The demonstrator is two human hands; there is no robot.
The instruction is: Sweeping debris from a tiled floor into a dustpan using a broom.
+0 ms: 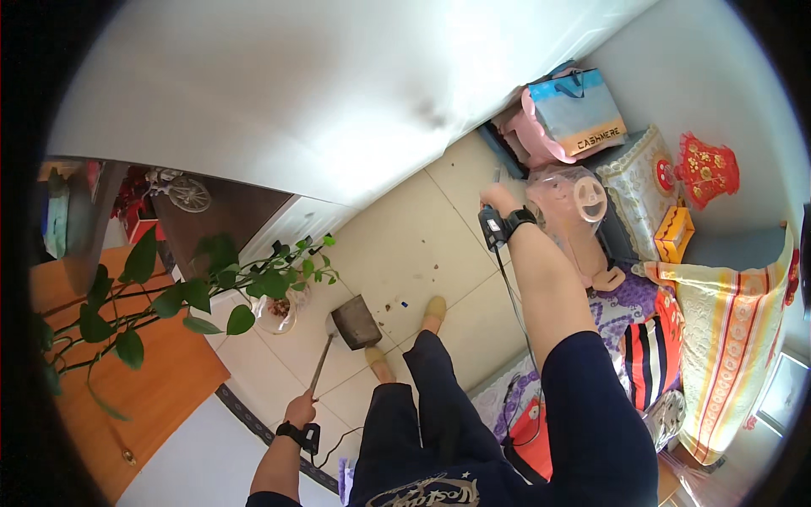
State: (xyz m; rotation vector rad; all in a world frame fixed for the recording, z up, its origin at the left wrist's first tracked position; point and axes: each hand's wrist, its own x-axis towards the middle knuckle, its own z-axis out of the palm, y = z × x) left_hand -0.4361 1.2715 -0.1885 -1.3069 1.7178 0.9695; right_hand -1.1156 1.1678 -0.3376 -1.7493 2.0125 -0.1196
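My left hand (300,409) is closed round the long thin handle (322,363) of a dustpan. The dustpan's dark square pan (356,321) rests on the tiled floor just left of my feet. Small bits of debris (389,308) lie to the right of the pan, a blue scrap (405,304) among them. My right hand (500,200) is stretched far forward, fingers curled in, beside a clear plastic bag (549,198). A short greyish tip (497,174) shows just past its fingers; what it belongs to is hidden.
A trailing green plant (198,296) hangs over an orange wooden cabinet (127,372) on the left. A white wall (279,93) bounds the far side. On the right stand a blue gift bag (579,110), a red lamp (708,171) and a cloth-covered chair (731,338). Cables run from both wrists.
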